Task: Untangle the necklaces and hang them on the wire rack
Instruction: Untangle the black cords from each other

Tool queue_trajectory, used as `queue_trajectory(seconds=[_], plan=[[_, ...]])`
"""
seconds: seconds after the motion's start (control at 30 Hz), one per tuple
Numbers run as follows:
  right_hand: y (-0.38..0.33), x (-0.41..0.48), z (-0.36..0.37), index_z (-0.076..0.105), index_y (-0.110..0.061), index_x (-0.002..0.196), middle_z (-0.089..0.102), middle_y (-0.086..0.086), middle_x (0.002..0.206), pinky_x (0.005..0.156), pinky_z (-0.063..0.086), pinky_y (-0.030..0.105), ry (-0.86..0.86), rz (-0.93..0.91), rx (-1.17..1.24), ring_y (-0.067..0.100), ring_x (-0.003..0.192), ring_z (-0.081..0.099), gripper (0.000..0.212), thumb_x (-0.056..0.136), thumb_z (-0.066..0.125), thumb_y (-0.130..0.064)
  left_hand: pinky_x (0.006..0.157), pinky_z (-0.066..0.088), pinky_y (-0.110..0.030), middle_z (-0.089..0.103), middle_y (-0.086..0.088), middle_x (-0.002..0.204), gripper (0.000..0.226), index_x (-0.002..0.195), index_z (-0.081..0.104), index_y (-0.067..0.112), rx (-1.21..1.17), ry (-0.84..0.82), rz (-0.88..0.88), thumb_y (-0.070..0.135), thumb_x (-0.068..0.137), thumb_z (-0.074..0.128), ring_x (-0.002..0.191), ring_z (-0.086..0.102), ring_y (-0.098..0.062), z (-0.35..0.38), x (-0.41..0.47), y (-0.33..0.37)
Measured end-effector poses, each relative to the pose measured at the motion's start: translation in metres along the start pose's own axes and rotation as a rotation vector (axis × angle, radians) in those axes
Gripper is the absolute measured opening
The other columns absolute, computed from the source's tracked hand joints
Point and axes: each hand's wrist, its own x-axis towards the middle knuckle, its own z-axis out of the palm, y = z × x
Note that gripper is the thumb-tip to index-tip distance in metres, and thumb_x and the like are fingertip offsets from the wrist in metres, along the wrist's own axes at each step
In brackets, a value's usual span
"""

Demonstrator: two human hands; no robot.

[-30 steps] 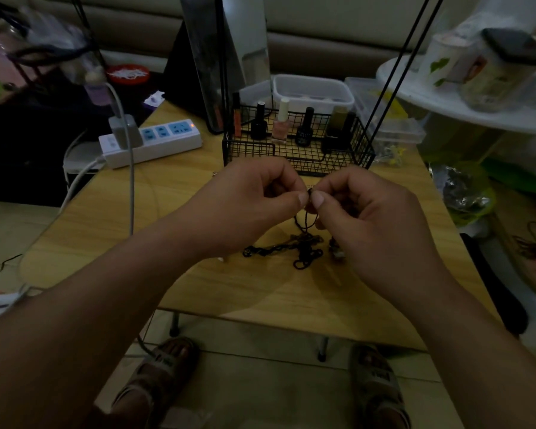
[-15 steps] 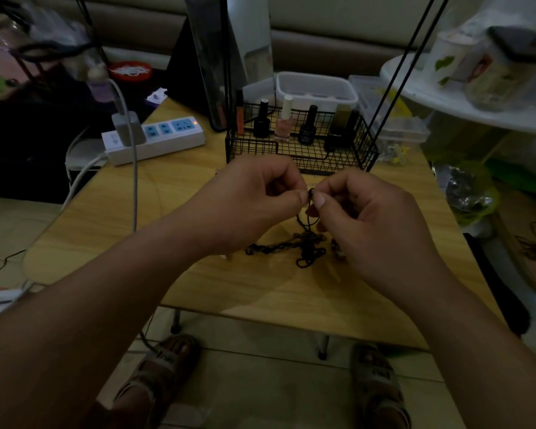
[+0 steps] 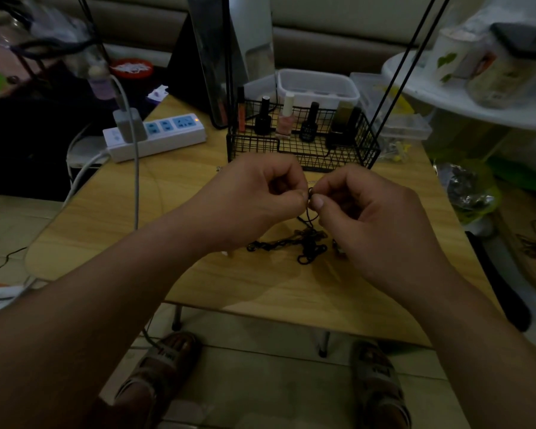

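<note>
A dark tangle of necklaces (image 3: 304,246) lies on the wooden table (image 3: 112,212), and one thin black cord rises from it to my fingertips. My left hand (image 3: 254,196) and my right hand (image 3: 365,218) meet above the tangle, each pinching that cord between thumb and forefinger. Their fingertips almost touch. The black wire rack (image 3: 304,150) stands just behind my hands, with two thin black rods rising from its right side. The rest of the tangle is partly hidden by my right hand.
Several nail polish bottles (image 3: 287,119) stand inside the rack. A white power strip (image 3: 155,137) with a plugged charger and cable lies at the left. Plastic containers (image 3: 319,88) sit behind the rack, a cluttered white shelf (image 3: 464,97) at the right. My sandalled feet (image 3: 167,366) show under the table.
Both hands have stayed pinched together on the cord, with only small finger shifts. The view has shifted slightly.
</note>
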Motion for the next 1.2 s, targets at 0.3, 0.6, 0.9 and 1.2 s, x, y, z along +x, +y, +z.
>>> queue_trajectory(seconds=[0.3,0.6,0.9,1.2], plan=[[-0.0032,0.0032,-0.0013,0.066,-0.028,0.094,0.066,-0.014,0.082,0.061,0.052,0.034,0.006,-0.193,-0.441,0.006,0.071,0.06,0.002,0.093,0.068,-0.03,0.05,0.039,-0.021,0.064,-0.006,0.07,0.006,0.085,0.069,0.014,0.016,-0.003,-0.037,0.012,0.091,0.071,0.056,0.048,-0.005,0.0028,-0.0002,-0.0016],[-0.0067,0.0039,0.0002,0.07,-0.017,0.087,0.073,0.004,0.079,0.058,0.056,0.035,0.042,0.155,0.236,0.013,0.065,0.067,0.009,0.093,0.07,-0.01,0.07,0.052,-0.029,0.063,-0.001,0.074,0.014,0.084,0.069,0.015,-0.233,-0.054,-0.107,0.005,0.093,0.064,0.072,0.058,-0.015,-0.0011,0.0031,0.0019],[0.0011,-0.0016,-0.0023,0.072,-0.028,0.1,0.069,-0.015,0.084,0.065,0.057,0.033,-0.056,-0.027,-0.14,0.004,0.077,0.065,0.007,0.095,0.072,-0.024,0.062,0.045,-0.033,0.062,0.002,0.07,0.006,0.085,0.07,0.015,-0.095,-0.064,-0.122,0.011,0.089,0.068,0.064,0.052,-0.011,-0.0005,0.0018,-0.0019],[0.0023,0.0007,0.0037,0.065,-0.028,0.089,0.065,-0.011,0.08,0.063,0.053,0.041,-0.049,-0.083,-0.257,0.007,0.073,0.06,0.004,0.092,0.067,-0.028,0.046,0.037,-0.015,0.06,0.012,0.057,0.006,0.085,0.07,0.019,0.103,-0.039,-0.043,0.018,0.091,0.071,0.049,0.049,0.0,0.0044,0.001,-0.0045]])
